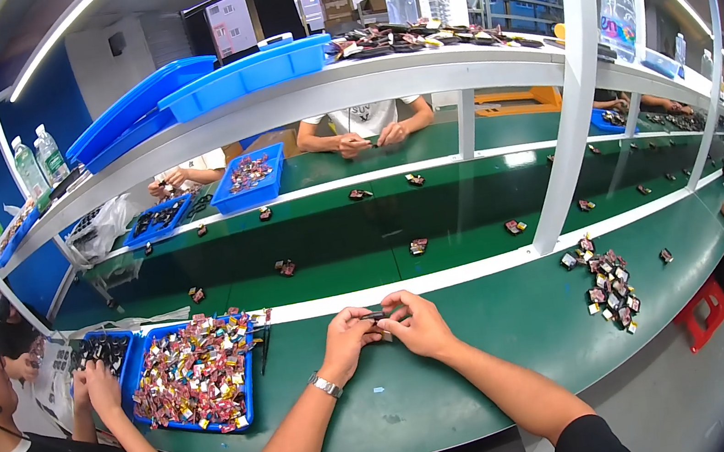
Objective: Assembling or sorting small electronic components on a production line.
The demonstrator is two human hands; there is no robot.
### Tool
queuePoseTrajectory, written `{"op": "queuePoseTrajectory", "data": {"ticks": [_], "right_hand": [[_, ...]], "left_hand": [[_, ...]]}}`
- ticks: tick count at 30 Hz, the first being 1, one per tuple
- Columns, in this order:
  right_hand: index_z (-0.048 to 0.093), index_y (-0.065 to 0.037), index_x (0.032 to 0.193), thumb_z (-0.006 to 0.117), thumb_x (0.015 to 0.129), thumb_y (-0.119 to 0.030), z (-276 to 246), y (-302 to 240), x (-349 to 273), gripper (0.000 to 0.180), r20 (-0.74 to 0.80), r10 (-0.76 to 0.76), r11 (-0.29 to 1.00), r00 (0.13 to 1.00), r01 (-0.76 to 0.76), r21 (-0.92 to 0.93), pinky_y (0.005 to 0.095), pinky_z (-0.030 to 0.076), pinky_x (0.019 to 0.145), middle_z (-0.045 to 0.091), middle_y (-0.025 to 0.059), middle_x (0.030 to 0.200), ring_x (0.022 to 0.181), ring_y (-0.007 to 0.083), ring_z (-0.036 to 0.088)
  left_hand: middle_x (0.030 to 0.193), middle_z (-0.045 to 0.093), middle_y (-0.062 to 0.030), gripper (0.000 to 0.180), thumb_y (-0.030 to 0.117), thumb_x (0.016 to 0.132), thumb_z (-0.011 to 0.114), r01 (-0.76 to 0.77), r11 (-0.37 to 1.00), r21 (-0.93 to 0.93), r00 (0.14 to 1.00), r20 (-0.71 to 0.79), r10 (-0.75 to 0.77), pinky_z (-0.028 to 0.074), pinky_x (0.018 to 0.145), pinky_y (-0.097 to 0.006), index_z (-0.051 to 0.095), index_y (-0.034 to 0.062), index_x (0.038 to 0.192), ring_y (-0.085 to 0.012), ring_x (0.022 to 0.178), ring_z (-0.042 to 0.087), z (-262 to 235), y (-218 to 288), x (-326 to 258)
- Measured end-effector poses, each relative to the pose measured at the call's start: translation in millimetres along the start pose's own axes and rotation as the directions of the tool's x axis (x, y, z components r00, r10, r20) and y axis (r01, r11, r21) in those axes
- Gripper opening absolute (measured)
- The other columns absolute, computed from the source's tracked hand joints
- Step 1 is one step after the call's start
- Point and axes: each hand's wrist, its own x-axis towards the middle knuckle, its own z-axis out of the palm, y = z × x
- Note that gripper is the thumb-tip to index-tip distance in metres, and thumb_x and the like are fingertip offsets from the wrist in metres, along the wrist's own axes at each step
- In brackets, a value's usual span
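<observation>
Forearms [293, 448] extend from the lower edge; at mid-frame, left hand [348, 343] and right hand [420, 324] pinch a small dark part [375, 315] between them. Light, even pressure from both sides should serve best. Beyond: heaped blue tray [250, 399], lower left; pile of components [611, 288], right.

Head view: left lens of a side-by-side fisheye pair, head-worn, upright, unmirrored.
It looked forward and down over the wearer's bare forearms [299, 438], which came in from the lower edge. The left hand [342, 347] and right hand [420, 327] sat close, around mid-width, below mid-height. The long green worktop [487, 324] ran across beneath them, its near edge bowed; the straight white metal shelf [443, 78] curved overhead, farther off; corners went dark.
</observation>
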Motion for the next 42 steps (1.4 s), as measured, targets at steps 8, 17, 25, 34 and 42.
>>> {"op": "queuePoseTrajectory", "data": {"ticks": [8, 17, 25, 34, 42], "right_hand": [[0.061, 0.0, 0.107, 0.068, 0.086, -0.003, 5, 9, 9, 0.023, 0.017, 0.055, 0.989, 0.998, -0.057, 0.133, 0.0267, 0.054, 0.067, 0.066, 0.0092, 0.098, 0.078, 0.0136, 0.066], [0.064, -0.008, 0.113, 0.068, 0.082, -0.003, -6, 4, -3, 0.032, 0.04, -0.265, 0.904, 0.963, 0.263, -0.338, 0.0363, 0.05, 0.087, 0.059, 0.0094, 0.112, 0.105, 0.0273, 0.057], [0.066, -0.012, 0.11, 0.068, 0.081, -0.006, -14, 3, 4, 0.03, 0.126, -0.303, 0.865, 0.945, 0.328, -0.38, 0.039, 0.049, 0.089, 0.056, 0.007, 0.112, 0.107, 0.0274, 0.055], [0.07, -0.008, 0.085, 0.073, 0.078, -0.012, -17, 13, 10, 0.009, 0.161, -0.363, 0.858, 0.918, 0.397, -0.327, 0.037, 0.048, 0.093, 0.057, 0.0074, 0.12, 0.114, 0.0266, 0.053], [0.069, -0.006, 0.085, 0.068, 0.082, -0.014, -13, 10, 9, 0.009, 0.154, -0.298, 0.897, 0.942, 0.332, -0.292, 0.037, 0.047, 0.094, 0.059, 0.0073, 0.117, 0.114, 0.0263, 0.053]], "left_hand": [[0.092, 0.07, -0.0069, 0.03, 0.001, 0.083, 0.066, -0.236, 0.566, 0.79, 0.961, 0.101, 0.258, 0.053, 0.068, -0.025, 0.061, 0.0013, 0.113, -0.0105, 0.076, 0.065, -2, 7, -1], [0.112, 0.061, -0.0124, 0.038, -0.009, 0.088, 0.056, -0.053, 0.978, 0.202, 0.997, 0.057, 0.043, 0.057, 0.085, -0.03, 0.05, -0.0033, 0.125, -0.0173, 0.095, 0.065, 2, 7, -3], [0.118, 0.059, -0.0129, 0.034, -0.01, 0.09, 0.054, 0.017, 0.998, 0.059, 0.984, 0.175, -0.027, 0.055, 0.094, -0.033, 0.047, -0.0028, 0.122, -0.0186, 0.106, 0.062, 7, 12, -6], [0.124, 0.056, -0.0126, 0.043, -0.008, 0.089, 0.056, -0.048, 0.993, 0.105, 0.947, 0.322, 0.012, 0.053, 0.096, -0.033, 0.045, -0.0024, 0.13, -0.0181, 0.109, 0.061, -1, 8, -2], [0.128, 0.056, -0.0112, 0.041, -0.005, 0.092, 0.053, -0.019, 0.996, 0.092, 0.939, 0.343, -0.014, 0.051, 0.1, -0.036, 0.045, -0.001, 0.132, -0.0184, 0.114, 0.059, -4, 7, -4]]}}
